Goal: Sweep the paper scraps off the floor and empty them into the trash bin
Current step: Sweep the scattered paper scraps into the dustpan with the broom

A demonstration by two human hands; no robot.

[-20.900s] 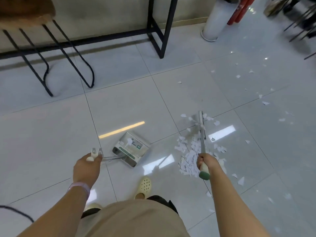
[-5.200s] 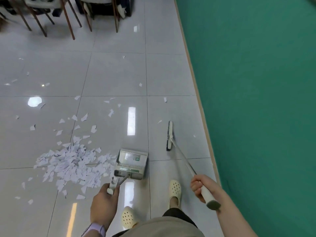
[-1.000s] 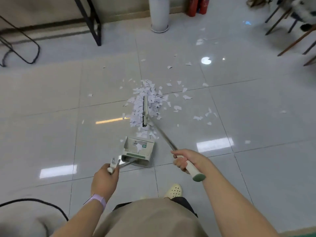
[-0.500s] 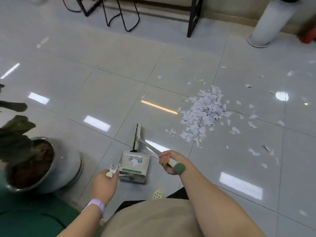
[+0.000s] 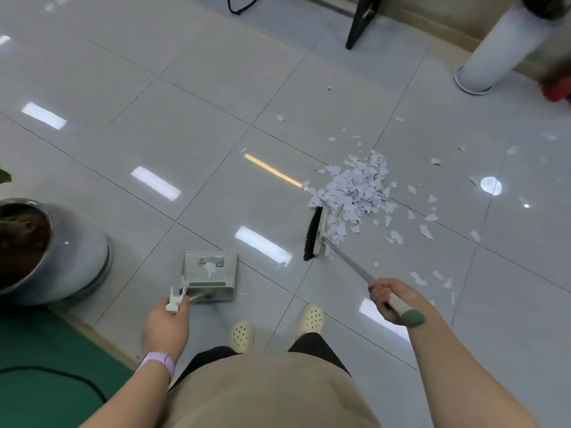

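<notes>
A pile of white paper scraps (image 5: 353, 191) lies on the grey tiled floor, with loose scraps (image 5: 426, 231) scattered to its right. My right hand (image 5: 389, 296) grips the green-tipped handle of a broom. The broom head (image 5: 314, 234) rests on the floor at the near left edge of the pile. My left hand (image 5: 165, 322) holds the handle of a metal dustpan (image 5: 211, 276), which sits on the floor in front of my feet, apart from the pile. A scrap or two lies inside the pan.
A large grey plant pot (image 5: 71, 254) stands at the left. Green matting (image 5: 40, 362) fills the bottom left corner. A white cylinder (image 5: 497, 47) stands at the far right beside a red object (image 5: 559, 88). A black table leg (image 5: 360, 23) is at the top.
The view has swung slightly. The broom head has moved right from beside the dustpan to the near edge of the scrap pile. The dustpan stays in front of my feet.
</notes>
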